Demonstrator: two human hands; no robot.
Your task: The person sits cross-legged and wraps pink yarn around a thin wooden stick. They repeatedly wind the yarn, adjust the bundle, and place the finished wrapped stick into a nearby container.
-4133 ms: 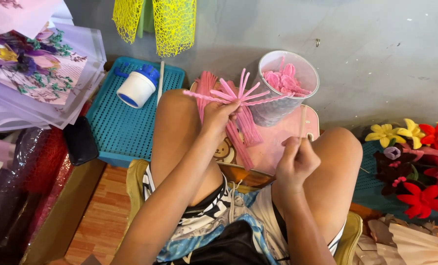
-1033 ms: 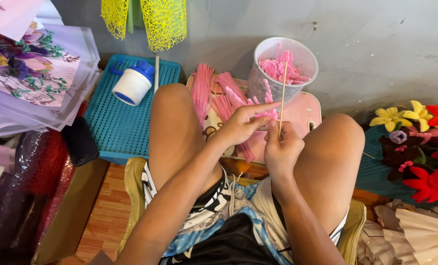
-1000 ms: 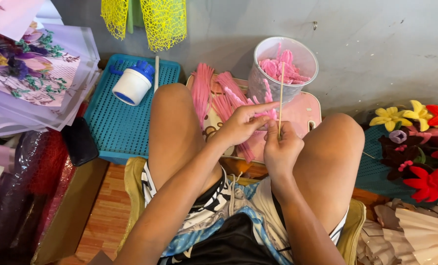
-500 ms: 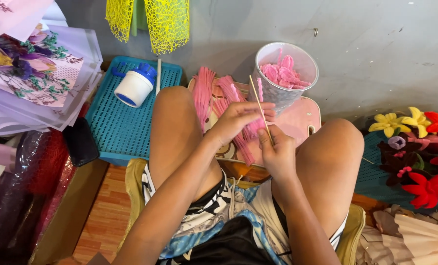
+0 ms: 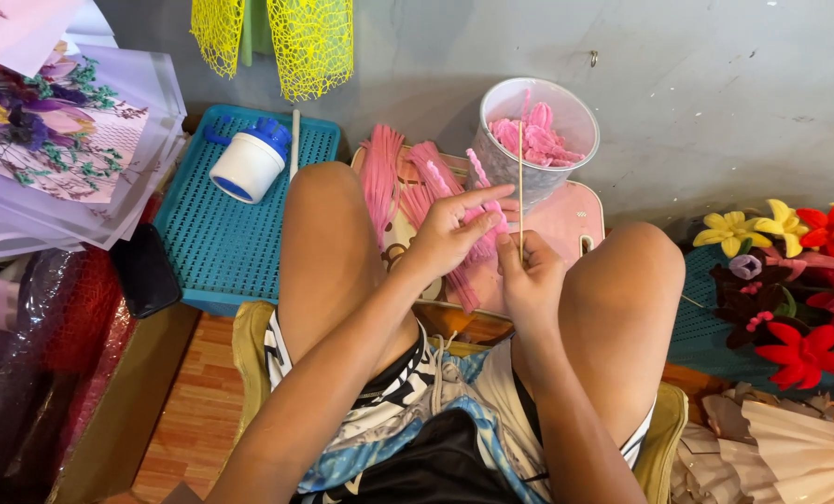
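Note:
My left hand (image 5: 449, 229) pinches a bunch of pink pipe cleaners (image 5: 480, 222) between my knees. My right hand (image 5: 532, 280) grips a thin wooden stick (image 5: 520, 177) that stands almost upright, its tip in front of the clear plastic cup (image 5: 566, 117). The two hands touch at the fingertips. More pink pipe cleaners (image 5: 381, 177) lie in bundles on the pink tray (image 5: 575, 219) in front of me. The cup holds several curled pink pieces (image 5: 538, 140).
A blue perforated tray (image 5: 211, 243) at the left carries a white jar with a blue lid (image 5: 252, 161). Patterned wrapping sheets (image 5: 53, 140) pile up at the far left. Yellow, red and purple pipe-cleaner flowers (image 5: 781, 280) lie at the right. Yellow mesh (image 5: 309, 42) hangs on the wall.
My left hand had held the pipe cleaners fanned out; it has since gathered them. My right hand has come up to them with the stick, which went from tilted to upright.

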